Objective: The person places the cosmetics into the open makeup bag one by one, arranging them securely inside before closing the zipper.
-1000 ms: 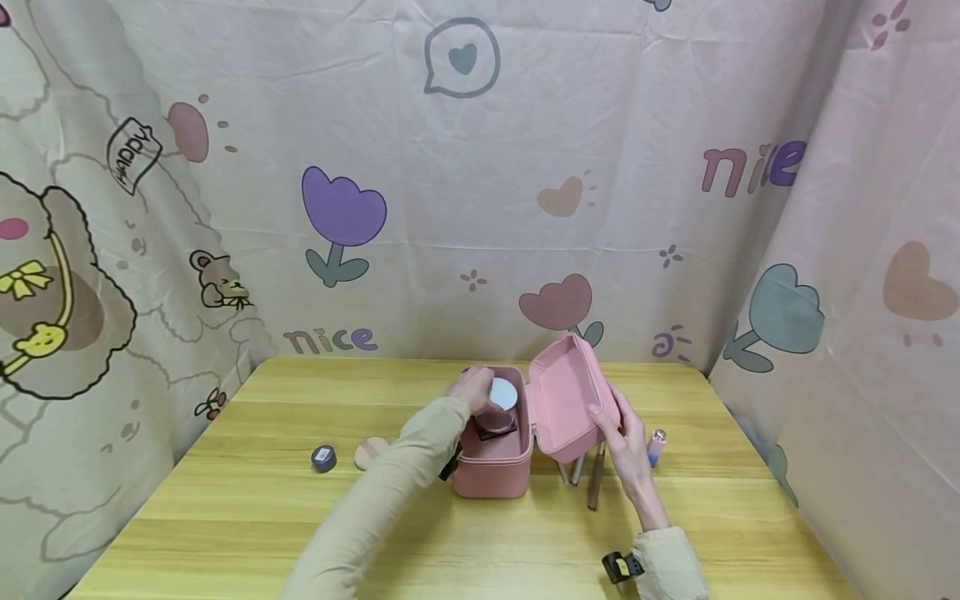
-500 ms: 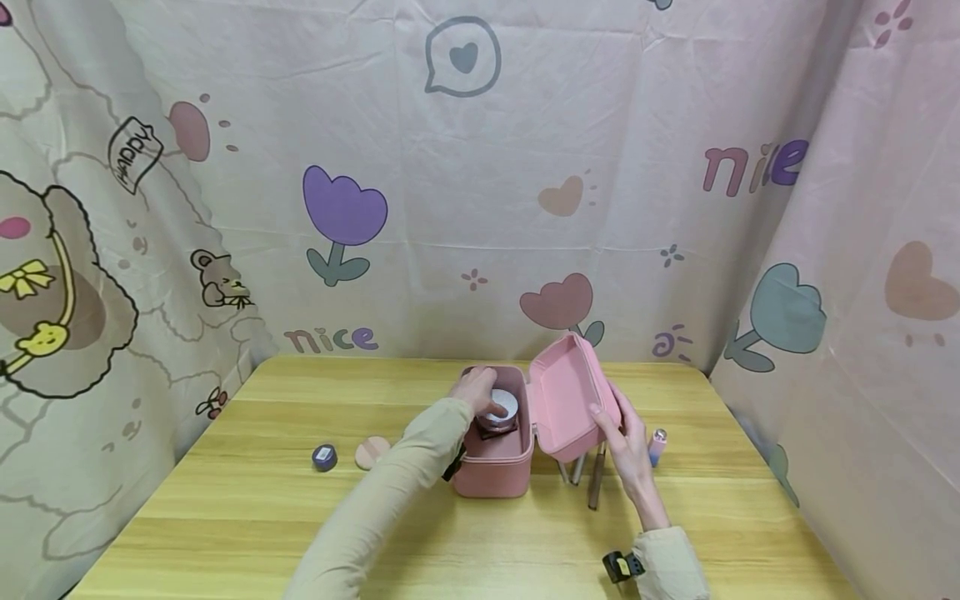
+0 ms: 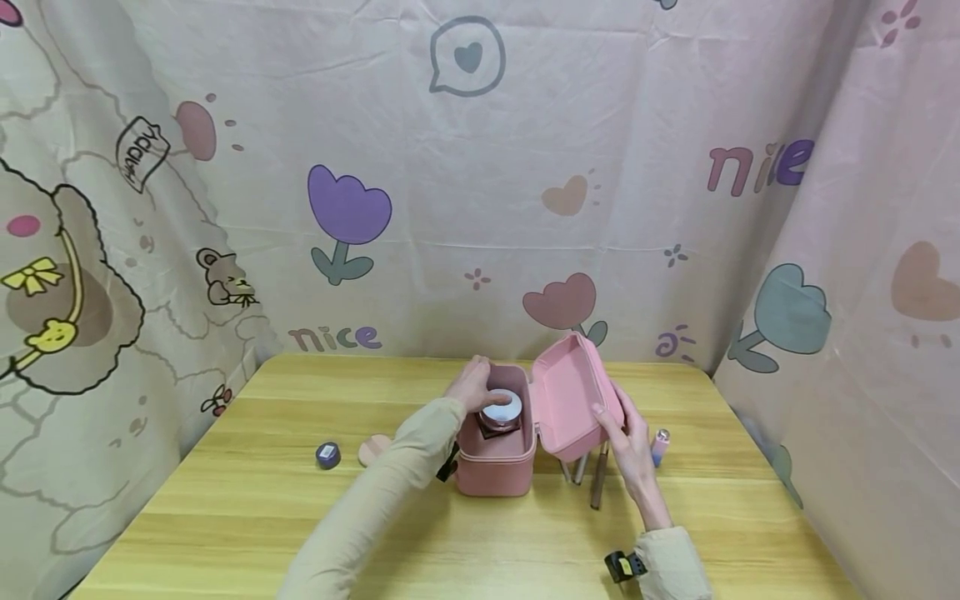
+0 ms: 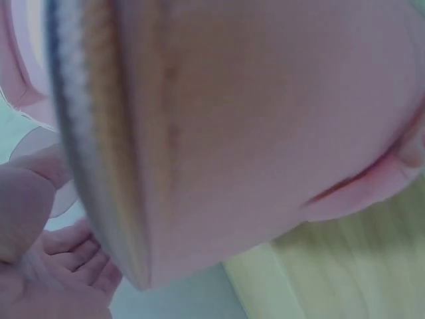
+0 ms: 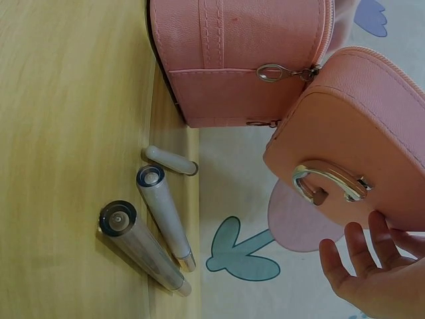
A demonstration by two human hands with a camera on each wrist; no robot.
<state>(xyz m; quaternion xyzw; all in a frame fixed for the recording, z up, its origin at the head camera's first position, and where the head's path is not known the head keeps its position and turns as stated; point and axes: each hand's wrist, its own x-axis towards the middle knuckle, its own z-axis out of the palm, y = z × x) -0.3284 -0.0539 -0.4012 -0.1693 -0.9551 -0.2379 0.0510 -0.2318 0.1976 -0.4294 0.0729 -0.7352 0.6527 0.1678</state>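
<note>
A pink zippered cosmetic case (image 3: pixel 495 480) stands on the table, its lid (image 3: pixel 572 400) swung out to the right. Inside sits a round jar (image 3: pixel 507 412) with a white top, over a dark square item (image 3: pixel 489 432). My left hand (image 3: pixel 469 387) is above the case's left rim, thumb stretched over the jar and fingers loosely spread. In the left wrist view the case wall (image 4: pixel 265 133) covers much of the scene. My right hand (image 3: pixel 632 446) holds the lid, thumb on its inner edge and fingers behind; its metal handle (image 5: pixel 332 183) shows in the right wrist view.
Several slim tubes (image 5: pixel 143 246) lie right of the case, partly under the lid. A pink-and-blue tube (image 3: pixel 660 447) is beyond my right hand. On the left are a small dark-blue jar (image 3: pixel 327 455) and a round powder puff (image 3: pixel 372 451). A patterned curtain (image 3: pixel 420 208) hangs behind.
The round jar has gone down from my left hand's grip into the case. My left fingers have let go and risen slightly to the left; my right hand keeps the lid in place.
</note>
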